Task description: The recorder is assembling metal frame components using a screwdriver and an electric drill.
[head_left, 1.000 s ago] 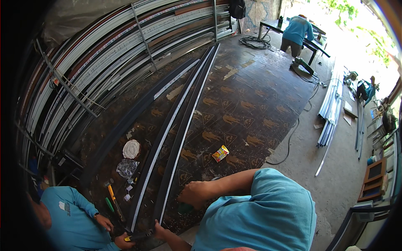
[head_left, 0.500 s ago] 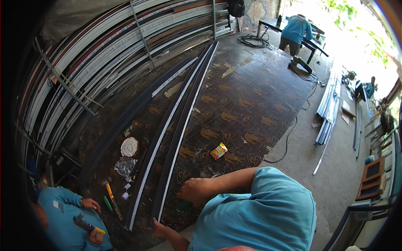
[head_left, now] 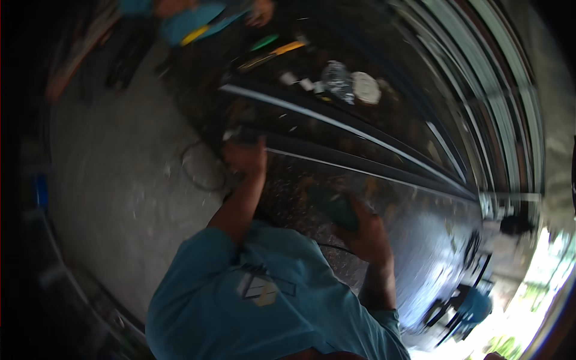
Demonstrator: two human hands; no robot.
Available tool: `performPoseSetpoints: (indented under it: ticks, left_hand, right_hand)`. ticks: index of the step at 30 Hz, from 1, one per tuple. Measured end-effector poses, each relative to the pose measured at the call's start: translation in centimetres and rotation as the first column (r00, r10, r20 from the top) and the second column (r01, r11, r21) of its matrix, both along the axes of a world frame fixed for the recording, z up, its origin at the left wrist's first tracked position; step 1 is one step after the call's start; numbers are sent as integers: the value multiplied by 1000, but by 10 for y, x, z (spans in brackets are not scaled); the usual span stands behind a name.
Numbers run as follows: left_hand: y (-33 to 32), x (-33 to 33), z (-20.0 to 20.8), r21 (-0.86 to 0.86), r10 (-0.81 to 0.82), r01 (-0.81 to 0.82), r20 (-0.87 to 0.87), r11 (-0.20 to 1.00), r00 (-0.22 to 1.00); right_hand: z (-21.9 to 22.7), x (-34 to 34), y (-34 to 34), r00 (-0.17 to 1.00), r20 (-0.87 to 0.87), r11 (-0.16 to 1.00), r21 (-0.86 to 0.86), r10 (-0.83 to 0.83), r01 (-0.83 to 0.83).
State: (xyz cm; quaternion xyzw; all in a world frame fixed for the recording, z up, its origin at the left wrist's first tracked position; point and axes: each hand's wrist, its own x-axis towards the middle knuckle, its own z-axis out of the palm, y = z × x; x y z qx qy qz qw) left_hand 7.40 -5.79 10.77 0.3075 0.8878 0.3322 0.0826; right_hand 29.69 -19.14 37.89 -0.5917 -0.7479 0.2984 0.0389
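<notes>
In the head view, which is blurred, the left hand [head_left: 245, 157] lies closed on the near end of a long dark metal rail with a pale edge [head_left: 360, 171]; how tight this grip is I cannot tell because of the blur. The rail lies on the dark patterned floor [head_left: 300, 198] and runs away toward the right, and a second long dark rail with a light stripe [head_left: 336, 123] lies beside it, a little apart. The right hand [head_left: 366, 237] is wrapped around a dark green rounded tool [head_left: 335, 207], with the grip closed on it, just above the floor and near the first rail. Beyond the 2 rails lie a round white disc [head_left: 366, 88] and a crumpled clear plastic bag [head_left: 337, 78], close together. At the top edge another person in a blue shirt [head_left: 192, 15] is seen.
</notes>
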Motion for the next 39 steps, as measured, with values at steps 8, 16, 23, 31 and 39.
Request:
performPoseSetpoints:
  ticks: [8, 16, 23, 31, 39]
  left_hand:
    - [0, -1, 27, -69, 115, -101, 247, 993, 962]
    - [1, -6, 31, -88, 184, -164, 332, 983, 925]
    - [6, -15, 42, -122, 200, -165, 401, 979, 894]
    - [5, -17, 39, -155, 185, -131, 422, 979, 887]
    - [7, -18, 39, -185, 163, -92, 415, 978, 895]
  right_hand:
    - [-3, -74, 99, 887, -444, 989, 17, -125, 148]
    - [-49, -141, 137, 854, -509, 987, -160, -105, 26]
    - [-60, -150, 136, 866, -494, 992, -128, -77, 15]
    - [-56, -155, 137, 908, -419, 997, -76, -12, -22]
    - [-47, -163, 161, 946, -138, 955, 94, 294, -283]
